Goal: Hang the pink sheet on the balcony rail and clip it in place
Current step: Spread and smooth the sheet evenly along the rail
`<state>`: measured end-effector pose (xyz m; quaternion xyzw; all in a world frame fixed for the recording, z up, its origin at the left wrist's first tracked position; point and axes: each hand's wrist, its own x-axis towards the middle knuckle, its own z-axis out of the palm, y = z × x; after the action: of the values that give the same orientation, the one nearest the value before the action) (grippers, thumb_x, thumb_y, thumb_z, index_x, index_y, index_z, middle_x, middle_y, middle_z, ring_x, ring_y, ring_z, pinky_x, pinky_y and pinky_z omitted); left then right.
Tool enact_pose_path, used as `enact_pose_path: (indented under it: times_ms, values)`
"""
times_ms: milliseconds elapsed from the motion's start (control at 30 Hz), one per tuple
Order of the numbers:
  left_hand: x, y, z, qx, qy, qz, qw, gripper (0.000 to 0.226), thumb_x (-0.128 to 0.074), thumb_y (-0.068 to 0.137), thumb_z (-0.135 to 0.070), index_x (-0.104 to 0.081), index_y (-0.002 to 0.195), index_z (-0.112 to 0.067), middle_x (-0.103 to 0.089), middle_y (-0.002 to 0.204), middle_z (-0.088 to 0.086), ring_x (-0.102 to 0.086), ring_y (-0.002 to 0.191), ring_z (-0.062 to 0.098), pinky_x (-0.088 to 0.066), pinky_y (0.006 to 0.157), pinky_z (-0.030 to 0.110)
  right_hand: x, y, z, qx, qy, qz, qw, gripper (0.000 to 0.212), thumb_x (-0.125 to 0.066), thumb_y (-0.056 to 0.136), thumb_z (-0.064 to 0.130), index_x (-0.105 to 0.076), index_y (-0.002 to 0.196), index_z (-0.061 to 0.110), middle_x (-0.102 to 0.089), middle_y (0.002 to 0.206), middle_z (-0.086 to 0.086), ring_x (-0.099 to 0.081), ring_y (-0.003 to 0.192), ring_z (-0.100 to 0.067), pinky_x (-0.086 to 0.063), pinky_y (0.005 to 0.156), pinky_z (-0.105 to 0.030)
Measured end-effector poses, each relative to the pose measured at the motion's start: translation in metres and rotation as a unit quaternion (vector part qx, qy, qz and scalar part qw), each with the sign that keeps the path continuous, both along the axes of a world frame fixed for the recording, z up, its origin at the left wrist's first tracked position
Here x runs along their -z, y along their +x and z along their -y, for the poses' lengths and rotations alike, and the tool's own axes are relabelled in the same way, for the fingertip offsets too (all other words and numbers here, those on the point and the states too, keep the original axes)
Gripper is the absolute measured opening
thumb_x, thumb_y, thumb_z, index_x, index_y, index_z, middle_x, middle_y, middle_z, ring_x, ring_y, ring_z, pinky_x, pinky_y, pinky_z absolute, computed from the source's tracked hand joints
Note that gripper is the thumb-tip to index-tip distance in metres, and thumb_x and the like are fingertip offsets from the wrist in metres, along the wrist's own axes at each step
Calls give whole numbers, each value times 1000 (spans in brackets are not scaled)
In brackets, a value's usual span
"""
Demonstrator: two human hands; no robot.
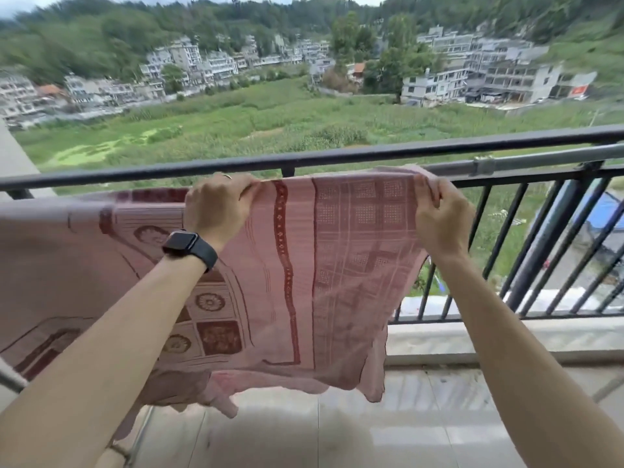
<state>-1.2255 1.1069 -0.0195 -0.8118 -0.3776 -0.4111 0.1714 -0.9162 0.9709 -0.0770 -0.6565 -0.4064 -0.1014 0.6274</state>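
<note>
both hands are up at the balcony rail (354,156), and the pink sheet (297,265) is stretched between them just this side of the rail's top bar. the left hand (216,206) has its fingers clenched around a bunch of the sheet's upper edge, a ring just showing on one finger and a dark watch (190,248) on the wrist below the rail. the right hand (442,221) is pinching the sheet's far corner, fingers curled tight over the fabric, right beside the grey pole (547,159) clamped along the rail. the sheet hangs down in front of the rail's bars, patterned in dark red, its lower edge loose above the tiled floor (337,434). left of the left hand, the rest of the sheet trails away below the rail.
</note>
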Motion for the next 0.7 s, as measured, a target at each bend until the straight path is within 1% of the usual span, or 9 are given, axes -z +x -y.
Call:
enact_pose_path:
  times_ms: [100, 167, 233, 300, 367, 433, 500, 567, 700]
  values:
    - [6, 14, 3, 26, 27, -29, 999, 26, -62, 96, -38, -76, 101, -16, -67, 70, 8, -58, 61, 23, -37, 59, 28, 18, 15, -5, -21, -120, -77, 990, 52, -61, 95, 51, -46, 56, 20, -45, 52, 9, -41, 49, -4, -29, 43, -15]
    - [15, 25, -4, 27, -14, -40, 999, 24, -63, 95, -35, -76, 102, -16, -71, 87, 7, -63, 80, 27, -48, 75, 38, 38, 19, -20, -55, -190, -119, 973, 54, -61, 96, 53, -56, 59, 13, -56, 55, -2, -49, 52, -18, -41, 48, -30]
    - [25, 28, -10, 23, -36, -29, 999, 21, -66, 94, -32, -76, 100, -14, -71, 93, 6, -62, 90, 29, -49, 86, 45, 42, 17, -29, -57, -183, -119, 974, 57, -58, 98, 51, -59, 62, 6, -61, 58, -13, -52, 50, -19, -47, 48, -39]
    - [30, 21, -17, 26, -17, 7, 999, 19, -67, 93, -30, -76, 97, -14, -69, 88, 5, -62, 85, 26, -48, 89, 46, 36, 19, -38, -46, -141, -109, 983, 56, -56, 98, 51, -54, 58, 11, -54, 51, -5, -43, 39, -4, -40, 37, -30]
    - [41, 14, -23, 40, 34, 17, 998, 17, -67, 92, -31, -74, 97, -17, -68, 84, 3, -62, 80, 23, -44, 90, 42, 27, 26, -47, -14, -93, -88, 992, 55, -55, 97, 55, -48, 55, 19, -45, 48, 5, -37, 33, -3, -27, 31, -18]
    - [56, 20, -20, 88, 60, -18, 994, 15, -66, 92, -30, -74, 100, -21, -68, 85, 1, -62, 79, 21, -46, 82, 39, 26, 40, -50, 23, -103, -79, 991, 55, -54, 96, 57, -48, 56, 21, -46, 50, 5, -42, 38, -4, -29, 34, -19]
    - [77, 29, -20, 127, 23, -78, 989, 16, -69, 91, -21, -74, 107, -22, -70, 94, 3, -64, 86, 23, -52, 78, 42, 45, 48, -56, 34, -196, -100, 975, 57, -50, 97, 63, -55, 63, 17, -57, 60, -3, -49, 52, -18, -37, 44, -26]
    - [97, 33, -23, 120, -38, -90, 988, 27, -69, 89, -13, -72, 114, -20, -69, 108, 7, -64, 101, 26, -52, 86, 46, 69, 45, -61, 43, -258, -117, 958, 67, -42, 95, 72, -62, 73, 12, -64, 70, -9, -53, 57, -23, -43, 50, -30]
    - [118, 11, -42, 59, -105, -26, 992, 35, -68, 86, -17, -66, 121, -19, -63, 123, 12, -58, 115, 29, -50, 93, 45, 92, 13, -74, 98, -202, -127, 966, 56, -46, 94, 69, -52, 78, 16, -62, 86, -9, -56, 78, -30, -40, 63, -37]
